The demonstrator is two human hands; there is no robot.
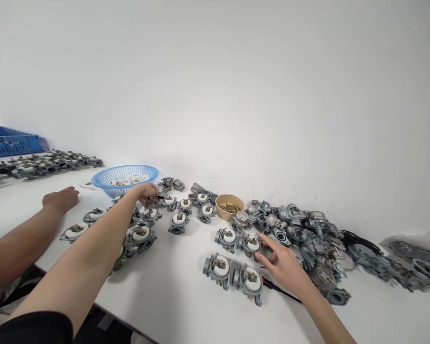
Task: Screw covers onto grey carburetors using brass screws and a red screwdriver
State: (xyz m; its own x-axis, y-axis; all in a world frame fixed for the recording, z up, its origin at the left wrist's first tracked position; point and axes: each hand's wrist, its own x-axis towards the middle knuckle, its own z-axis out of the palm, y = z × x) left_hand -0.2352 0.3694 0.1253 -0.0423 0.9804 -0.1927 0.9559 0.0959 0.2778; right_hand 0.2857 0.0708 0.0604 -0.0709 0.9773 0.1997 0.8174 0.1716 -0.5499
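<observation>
The right hand (281, 263) is spread beside the carburetor (252, 244), near right of centre; a sideways nudge could tip it. Left hand (148, 191), far left beside the blue basket (109, 190): grip indeterminable; lowering the forearm (93, 239) could dislodge floats (141, 233).

One tan bowl (231, 198), its brass pieces (230, 208) too many to count. In front of the bowl, four white-topped carburetors (220, 268). Left of it, one blue basket (107, 187), one blue crate (19, 144) and partly hidden carburetors (179, 220), number unclear. Right of it, heaped carburetors (313, 239) overlap beyond counting.
</observation>
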